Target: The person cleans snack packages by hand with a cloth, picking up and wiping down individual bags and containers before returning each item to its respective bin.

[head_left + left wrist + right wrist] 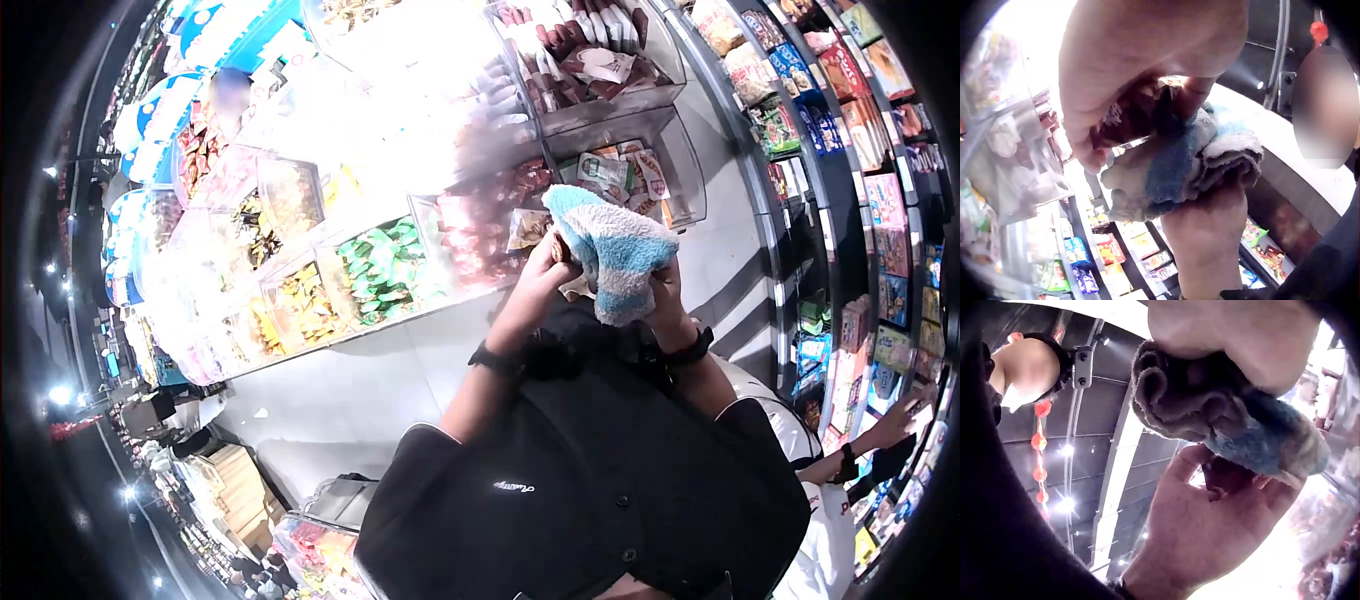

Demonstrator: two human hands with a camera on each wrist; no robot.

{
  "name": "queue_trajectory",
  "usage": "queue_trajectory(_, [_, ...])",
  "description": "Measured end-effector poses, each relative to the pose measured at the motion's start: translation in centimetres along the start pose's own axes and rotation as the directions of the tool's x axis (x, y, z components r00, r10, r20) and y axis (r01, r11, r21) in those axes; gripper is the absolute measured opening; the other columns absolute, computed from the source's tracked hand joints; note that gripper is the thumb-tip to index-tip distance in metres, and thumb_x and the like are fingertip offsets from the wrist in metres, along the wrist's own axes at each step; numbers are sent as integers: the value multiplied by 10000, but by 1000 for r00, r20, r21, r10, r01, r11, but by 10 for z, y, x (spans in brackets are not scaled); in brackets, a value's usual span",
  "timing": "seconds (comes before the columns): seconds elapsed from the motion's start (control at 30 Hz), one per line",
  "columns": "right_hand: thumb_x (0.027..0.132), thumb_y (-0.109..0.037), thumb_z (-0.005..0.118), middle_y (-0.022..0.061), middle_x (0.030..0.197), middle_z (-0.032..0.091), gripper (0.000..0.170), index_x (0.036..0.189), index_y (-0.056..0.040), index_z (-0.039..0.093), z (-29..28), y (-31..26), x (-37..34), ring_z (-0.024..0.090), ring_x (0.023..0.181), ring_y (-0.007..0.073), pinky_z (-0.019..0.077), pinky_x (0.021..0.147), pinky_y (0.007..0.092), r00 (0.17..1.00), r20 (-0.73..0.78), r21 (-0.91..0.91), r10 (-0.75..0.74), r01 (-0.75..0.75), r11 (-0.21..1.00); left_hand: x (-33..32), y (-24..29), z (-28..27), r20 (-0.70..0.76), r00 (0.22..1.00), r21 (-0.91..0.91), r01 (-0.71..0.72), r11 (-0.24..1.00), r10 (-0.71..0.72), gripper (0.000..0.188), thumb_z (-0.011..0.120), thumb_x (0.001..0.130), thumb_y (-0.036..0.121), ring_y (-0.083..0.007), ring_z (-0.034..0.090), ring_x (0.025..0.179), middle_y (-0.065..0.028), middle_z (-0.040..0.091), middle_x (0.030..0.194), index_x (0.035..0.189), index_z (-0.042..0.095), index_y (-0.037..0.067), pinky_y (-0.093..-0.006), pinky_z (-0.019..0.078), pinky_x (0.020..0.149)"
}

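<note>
A blue-and-white striped towel [612,245], folded over in thick fuzzy layers, is held up in front of the chest between both hands. My left hand [545,275] curls its fingers and thumb round a small dark red packet [1132,119] with pale lettering, which lies against the towel. My right hand [668,296] grips the towel from the other side, its fingers mostly hidden by the cloth. Seen in the right wrist view, the towel's rolled grey edge [1160,394] hangs beside the right hand [1235,337], with the left hand [1204,531] below.
Clear bins of wrapped sweets, including green packets [380,268], fill a bright display ahead and to the left. A bin of loose packets [610,175] stands just beyond the towel. Shelves of boxed snacks [880,250] run along the right, where another person's arm [885,430] reaches in.
</note>
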State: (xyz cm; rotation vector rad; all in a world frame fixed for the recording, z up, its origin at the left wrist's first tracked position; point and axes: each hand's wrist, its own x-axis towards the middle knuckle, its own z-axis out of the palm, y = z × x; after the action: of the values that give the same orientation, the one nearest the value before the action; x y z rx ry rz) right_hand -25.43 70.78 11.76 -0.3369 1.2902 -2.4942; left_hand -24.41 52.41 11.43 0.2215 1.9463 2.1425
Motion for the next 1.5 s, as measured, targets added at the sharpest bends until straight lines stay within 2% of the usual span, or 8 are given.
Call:
queue_trajectory(0.33, [960, -156, 489, 104, 1207, 557, 368, 1295, -10, 437, -3, 13, 13, 578, 1066, 188, 483, 911, 338, 969, -162, -183, -186, 156, 971, -15, -13, -33, 41, 968, -479, 236, 846, -247, 501, 544, 831, 75, -200, 531, 1142, -109, 545, 1246, 1304, 434, -46, -325, 402, 984])
queue_trajectory(0.7, [958, -228, 502, 53, 1244, 520, 401, 1321, -79, 419, -23, 29, -55, 550, 1089, 185, 479, 922, 370, 840, -537, -42, -79, 67, 997, -41, -118, -144, -264, 804, -334, 442, 832, -533, 583, 584, 830, 218, -167, 559, 938, -82, 570, 1097, 1348, 378, 49, -289, 473, 760])
queue_trajectory(0.83, [984, -224, 432, 57, 1217, 545, 353, 1307, -85, 442, -13, 34, -75, 564, 1070, 189, 489, 907, 353, 782, -612, -71, -118, 95, 993, -33, -142, -157, -374, 814, -279, 358, 891, -444, 359, 537, 859, 131, -151, 566, 931, -52, 601, 1035, 1197, 485, 23, -266, 456, 801])
queue_trajectory(0.9, [928, -180, 558, 75, 1269, 499, 483, 1367, -93, 376, -23, 49, -96, 540, 1119, 207, 492, 922, 372, 791, -595, -85, -141, 113, 990, -41, -180, -172, -295, 943, 188, 214, 958, -153, 300, 519, 879, 97, -148, 576, 914, -68, 607, 1052, 1167, 504, 15, -277, 470, 793])
queue_trajectory(1.0, [968, -361, 449, 71, 1307, 489, 469, 1366, -117, 398, -23, 56, -110, 515, 1165, 237, 443, 984, 414, 747, -659, 22, -87, 134, 991, -37, -151, -158, -365, 840, -224, 340, 913, -402, 245, 560, 866, 107, -142, 578, 868, -73, 619, 958, 1082, 556, -9, -272, 475, 746])
queue_trajectory(1.33, [977, -223, 451, 67, 1221, 551, 385, 1327, -65, 417, -31, 30, -92, 570, 1076, 200, 499, 898, 364, 678, -731, 111, -76, 228, 967, -23, -110, -143, -420, 899, 554, 362, 750, -123, 312, 719, 742, 213, -283, 616, 806, -155, 643, 850, 930, 591, 0, -364, 473, 737])
queue_trajectory(1.37, [994, -363, 375, 81, 1301, 500, 441, 1352, -109, 405, -54, 31, -97, 501, 1180, 246, 424, 1002, 412, 829, -546, 107, -120, 211, 971, -19, -109, -142, -425, 896, 580, 381, 720, -131, 315, 731, 727, 216, -288, 611, 811, -153, 638, 839, 910, 585, 5, -371, 471, 737])
queue_trajectory(1.5, [982, -243, 448, 52, 1221, 550, 361, 1319, -114, 439, -70, 16, -77, 563, 1086, 201, 494, 913, 368, 695, -708, -13, -124, 163, 986, -2, -91, -131, -446, 891, 732, 416, 540, -82, 344, 771, 689, 249, -316, 597, 821, -144, 625, 802, 847, 566, 22, -406, 465, 739])
